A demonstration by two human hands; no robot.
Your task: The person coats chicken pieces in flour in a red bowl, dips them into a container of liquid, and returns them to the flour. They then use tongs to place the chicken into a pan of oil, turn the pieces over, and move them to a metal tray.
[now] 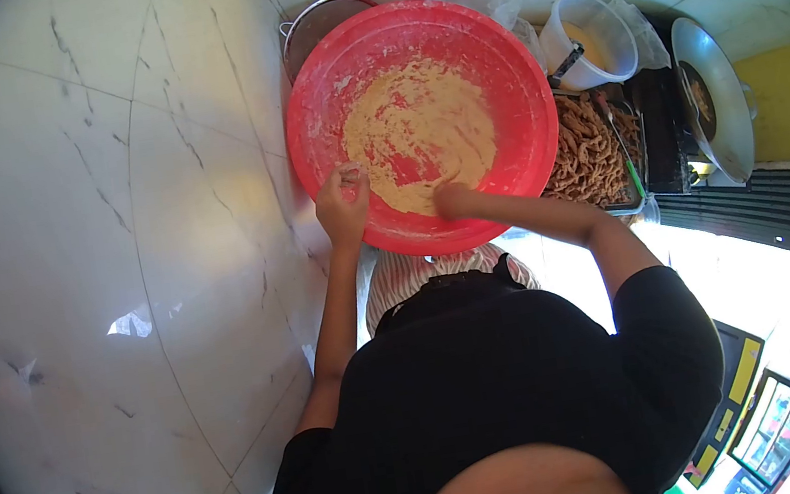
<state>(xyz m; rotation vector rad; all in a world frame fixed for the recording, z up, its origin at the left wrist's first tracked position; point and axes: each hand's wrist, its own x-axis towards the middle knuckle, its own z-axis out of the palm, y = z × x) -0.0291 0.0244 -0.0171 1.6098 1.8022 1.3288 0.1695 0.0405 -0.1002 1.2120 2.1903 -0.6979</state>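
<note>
A large red basin [520, 93] holds a pale yellow, crumbly flour mixture [428, 121] spread over its bottom. My left hand [344, 199] is at the basin's near left rim, its fingers curled together and dusted with flour; whether anything is between them is too small to tell. At the near side of the mixture, my right hand [454, 200] reaches into the basin from the right. Its fingers are blurred and partly sunk in the mixture, so their shape is hidden.
Right of the basin lies a tray of brown fried strips [589, 154] with green-handled tongs [635, 175]. Behind it stands a white bucket [625, 48]. A wide metal pan [728, 99] is farther right. A metal pot [309, 32] sits behind the basin. Marbled tiles [118, 286] cover the left.
</note>
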